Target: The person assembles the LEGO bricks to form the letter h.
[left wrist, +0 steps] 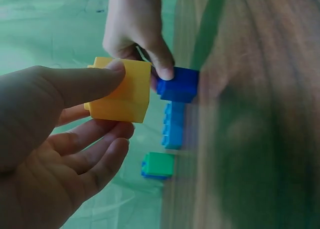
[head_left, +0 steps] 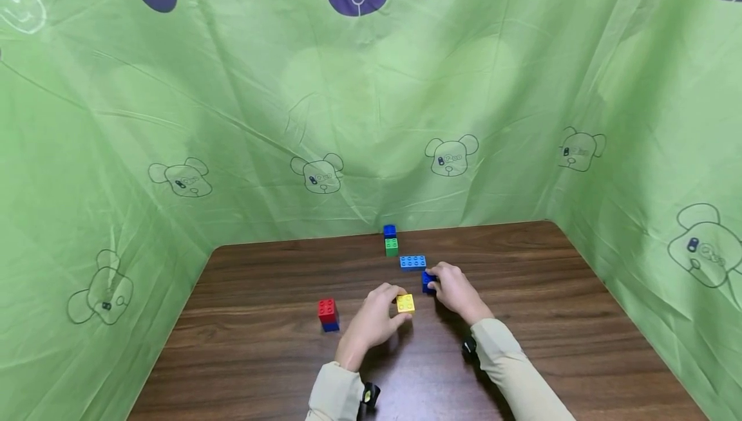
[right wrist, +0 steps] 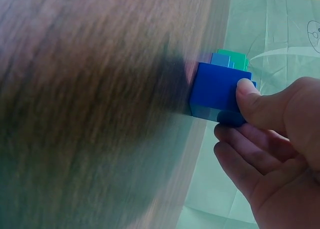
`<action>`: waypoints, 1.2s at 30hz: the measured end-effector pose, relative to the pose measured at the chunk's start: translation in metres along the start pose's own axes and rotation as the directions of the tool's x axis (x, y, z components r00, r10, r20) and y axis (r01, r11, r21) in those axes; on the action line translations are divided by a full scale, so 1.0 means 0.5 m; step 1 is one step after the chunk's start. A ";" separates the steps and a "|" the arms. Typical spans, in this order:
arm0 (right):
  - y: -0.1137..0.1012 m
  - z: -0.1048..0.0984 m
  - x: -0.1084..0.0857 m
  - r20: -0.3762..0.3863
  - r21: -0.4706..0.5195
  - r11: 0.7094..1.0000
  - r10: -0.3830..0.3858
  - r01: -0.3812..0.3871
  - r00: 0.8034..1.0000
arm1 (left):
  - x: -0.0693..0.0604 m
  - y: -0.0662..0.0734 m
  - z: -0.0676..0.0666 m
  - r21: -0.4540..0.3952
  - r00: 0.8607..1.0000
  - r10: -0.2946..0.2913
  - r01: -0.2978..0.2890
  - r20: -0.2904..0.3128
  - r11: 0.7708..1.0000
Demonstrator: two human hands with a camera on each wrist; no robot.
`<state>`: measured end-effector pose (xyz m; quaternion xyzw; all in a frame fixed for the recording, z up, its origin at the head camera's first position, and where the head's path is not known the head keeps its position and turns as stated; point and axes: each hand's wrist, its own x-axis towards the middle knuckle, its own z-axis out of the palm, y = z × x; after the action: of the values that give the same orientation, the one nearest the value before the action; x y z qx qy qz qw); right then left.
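Observation:
A yellow toy building brick is pinched between the thumb and fingers of my left hand; in the left wrist view the yellow brick appears raised off the table. My right hand pinches a dark blue brick with its thumb on one side, and the right wrist view shows this blue brick low over the wood or touching it; I cannot tell which. Just beyond lies a longer light blue brick. Left of my left hand stands a red brick on top of a blue brick.
Farther back, a green brick and a dark blue brick stand close together near the table's rear edge. Green cloth with printed bear faces hangs around the back and sides of the brown wooden table.

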<state>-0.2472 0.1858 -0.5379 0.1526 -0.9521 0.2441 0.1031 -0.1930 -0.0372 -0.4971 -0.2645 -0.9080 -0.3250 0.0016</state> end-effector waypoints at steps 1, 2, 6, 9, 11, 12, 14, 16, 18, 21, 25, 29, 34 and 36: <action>0.000 -0.001 0.000 -0.002 0.000 1.000 -0.004 0.004 1.000 | -0.003 -0.001 0.002 0.002 1.000 0.002 -0.002 0.004 1.000; 0.000 -0.001 0.001 -0.003 0.000 1.000 -0.007 0.007 1.000 | -0.006 -0.002 0.005 0.005 1.000 0.000 0.000 0.009 1.000; -0.001 -0.002 0.003 0.000 -0.005 1.000 -0.003 0.003 1.000 | -0.015 -0.010 0.018 0.011 1.000 -0.011 0.011 0.026 1.000; -0.002 -0.002 0.003 0.006 -0.009 1.000 0.007 -0.007 1.000 | -0.020 -0.014 0.028 0.014 0.999 -0.017 0.017 0.033 1.000; -0.002 0.000 0.003 0.010 -0.008 1.000 0.012 -0.012 1.000 | -0.023 -0.016 0.033 0.017 0.999 -0.017 0.017 0.032 1.000; -0.002 0.001 0.003 0.010 -0.007 1.000 0.012 -0.012 1.000 | -0.025 -0.017 0.036 0.020 1.000 -0.012 0.012 0.028 1.000; -0.001 0.002 0.002 0.005 -0.007 1.000 0.006 -0.006 1.000 | -0.027 -0.021 0.043 0.023 1.000 -0.001 0.001 0.017 1.000; -0.002 0.002 0.002 -0.001 -0.006 1.000 -0.001 0.001 1.000 | -0.028 -0.027 0.051 0.018 1.000 0.011 -0.011 0.008 1.000; -0.002 0.002 0.003 -0.008 -0.005 1.000 -0.008 0.008 1.000 | -0.029 -0.034 0.060 0.025 1.000 0.018 -0.018 0.000 1.000; -0.002 0.004 0.003 -0.009 -0.006 1.000 -0.008 0.008 1.000 | -0.030 -0.044 0.074 0.026 1.000 0.019 -0.019 -0.009 0.999; 0.002 0.008 0.001 -0.006 -0.003 1.000 0.004 -0.004 1.000 | -0.031 -0.051 0.085 0.028 1.000 0.011 -0.011 -0.021 1.000; 0.006 0.011 -0.002 -0.011 0.002 1.000 0.002 -0.002 1.000 | -0.031 -0.051 0.088 0.025 0.999 0.000 0.001 -0.032 1.000; 0.011 0.010 -0.005 -0.010 0.006 1.000 -0.006 0.006 1.000 | -0.032 -0.052 0.090 0.004 0.999 -0.027 0.027 -0.027 1.000; 0.012 0.007 -0.006 -0.001 0.006 1.000 -0.005 0.005 1.000 | -0.031 -0.055 0.091 -0.018 0.999 -0.041 0.040 -0.027 0.999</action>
<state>-0.2470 0.1899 -0.5445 0.1549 -0.9510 0.2467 0.1037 -0.1851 -0.0355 -0.5520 -0.2415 -0.9102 -0.3365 0.0049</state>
